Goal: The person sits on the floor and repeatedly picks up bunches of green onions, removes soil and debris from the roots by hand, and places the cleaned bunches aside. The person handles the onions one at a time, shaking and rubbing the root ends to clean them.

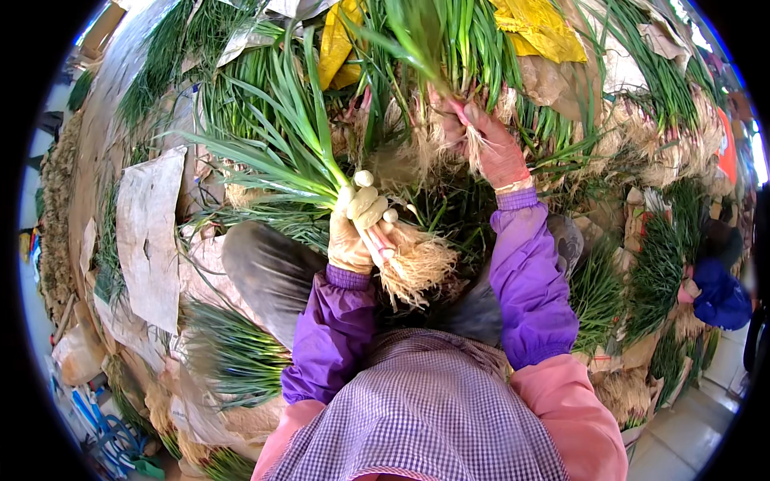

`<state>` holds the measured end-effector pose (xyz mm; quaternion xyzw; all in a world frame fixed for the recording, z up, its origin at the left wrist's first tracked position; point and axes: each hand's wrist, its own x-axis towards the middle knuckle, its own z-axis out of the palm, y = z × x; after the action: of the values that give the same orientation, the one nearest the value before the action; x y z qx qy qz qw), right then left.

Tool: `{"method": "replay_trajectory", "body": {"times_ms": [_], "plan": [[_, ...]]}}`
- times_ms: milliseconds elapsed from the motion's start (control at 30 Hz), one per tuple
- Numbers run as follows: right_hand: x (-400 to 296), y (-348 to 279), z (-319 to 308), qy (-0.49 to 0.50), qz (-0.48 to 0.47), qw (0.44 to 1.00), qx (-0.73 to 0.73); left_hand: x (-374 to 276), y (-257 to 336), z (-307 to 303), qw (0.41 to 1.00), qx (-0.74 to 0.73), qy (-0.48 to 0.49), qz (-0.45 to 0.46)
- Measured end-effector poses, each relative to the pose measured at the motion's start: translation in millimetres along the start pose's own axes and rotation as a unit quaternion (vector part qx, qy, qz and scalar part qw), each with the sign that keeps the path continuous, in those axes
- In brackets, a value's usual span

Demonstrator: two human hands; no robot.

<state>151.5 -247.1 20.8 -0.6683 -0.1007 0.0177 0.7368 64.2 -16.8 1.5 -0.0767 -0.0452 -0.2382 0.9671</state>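
My left hand, in what looks like a pale glove with worn fingertips, is closed around the reddish stems of a small bunch of green onions. The bunch's green leaves spread up and to the left, and its pale roots hang to the lower right. Beyond it, my right hand grips the pinkish stem of green onion plants, whose roots dangle over the fingers and whose leaves are blurred. Behind that hand lies a thick row of more green onions.
Yellow plastic sheeting lies among the onions at the top. Pale woven sacking is at the left. Another onion pile lies beside my left knee. A person in a blue garment is at the far right, near more bundles.
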Motion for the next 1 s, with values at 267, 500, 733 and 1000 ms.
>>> {"method": "replay_trajectory", "body": {"times_ms": [267, 500, 733, 1000], "plan": [[-66, -44, 59, 0.083, -0.004, 0.86, -0.503, 30, -19, -3, 0.879, 0.401, 0.258, 0.015], [-42, -17, 57, 0.033, 0.057, 0.906, -0.419, 6, -22, 28, 0.813, 0.51, 0.282, -0.021], [-26, 1, 112, 0.099, 0.124, 0.965, -0.208, -8, -26, -5, 0.81, 0.519, 0.258, 0.088], [-45, -11, 107, 0.109, -0.012, 0.992, -0.06, 4, -40, 8, 0.833, 0.452, 0.31, 0.075]]}}
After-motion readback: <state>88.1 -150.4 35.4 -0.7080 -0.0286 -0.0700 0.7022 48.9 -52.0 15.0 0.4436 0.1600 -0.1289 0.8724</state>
